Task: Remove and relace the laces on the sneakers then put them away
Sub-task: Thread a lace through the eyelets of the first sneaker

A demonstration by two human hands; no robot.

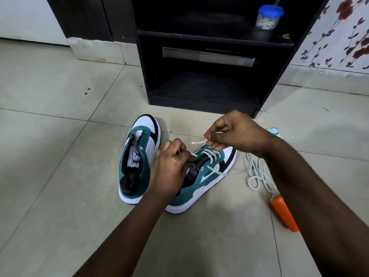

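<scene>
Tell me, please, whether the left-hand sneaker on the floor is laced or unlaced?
Unlaced. The left sneaker shows bare eyelets and an open tongue with no lace through it, while a loose lace lies on the floor.

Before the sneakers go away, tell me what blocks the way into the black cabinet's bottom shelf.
Nothing visible does. Bare floor tile lies between the two sneakers and the cabinet, and its bottom shelf looks open. The loose lace lies off to the right.

Soft, even indoor light, faint shadows, wide-angle bending at edges, perhaps slight blur.
</scene>
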